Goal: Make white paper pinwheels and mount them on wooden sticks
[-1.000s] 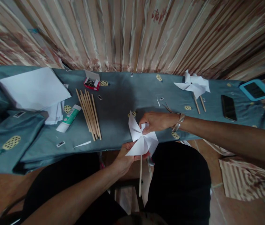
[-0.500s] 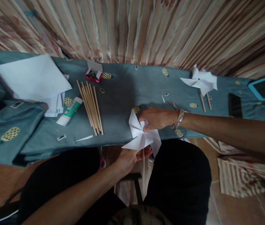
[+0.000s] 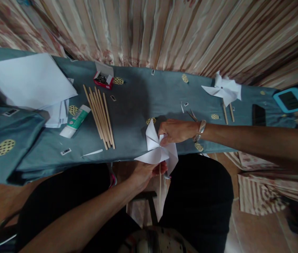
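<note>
A white paper pinwheel on a thin wooden stick is held at the table's front edge, above my lap. My left hand is closed round the stick just under the paper blades, which hide part of its fingers. From above, my right hand, with a silver bracelet at the wrist, pinches the pinwheel near its centre with thumb and curled fingers. The blades fan out to the left and below that hand. Scissors lie behind the right wrist.
Left on the table are white paper sheets, a glue stick, several wooden sticks and a red box of pins. At right lie finished-looking pinwheels, a dark phone and a blue-framed device. A curtain hangs behind.
The whole view has shifted slightly, so the table things sit a little further left and higher. The pinwheel has turned or tilted a little; both hands keep their hold.
</note>
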Action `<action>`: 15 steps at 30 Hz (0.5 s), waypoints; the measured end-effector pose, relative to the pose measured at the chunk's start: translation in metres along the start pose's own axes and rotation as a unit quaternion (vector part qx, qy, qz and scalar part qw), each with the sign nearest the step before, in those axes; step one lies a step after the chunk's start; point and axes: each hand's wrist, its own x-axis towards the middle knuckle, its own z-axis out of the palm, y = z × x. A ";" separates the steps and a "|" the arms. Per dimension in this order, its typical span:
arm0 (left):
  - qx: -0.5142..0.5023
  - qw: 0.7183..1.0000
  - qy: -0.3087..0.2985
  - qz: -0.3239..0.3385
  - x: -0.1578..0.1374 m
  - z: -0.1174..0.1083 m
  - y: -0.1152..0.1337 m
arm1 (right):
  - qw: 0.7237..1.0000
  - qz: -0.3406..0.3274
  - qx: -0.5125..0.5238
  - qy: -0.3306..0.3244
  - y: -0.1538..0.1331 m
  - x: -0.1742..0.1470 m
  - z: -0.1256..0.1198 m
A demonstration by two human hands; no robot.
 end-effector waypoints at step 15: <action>-0.015 1.000 -0.007 0.002 0.004 0.002 0.001 | 0.998 0.053 -0.004 -0.014 -0.005 0.002 -0.003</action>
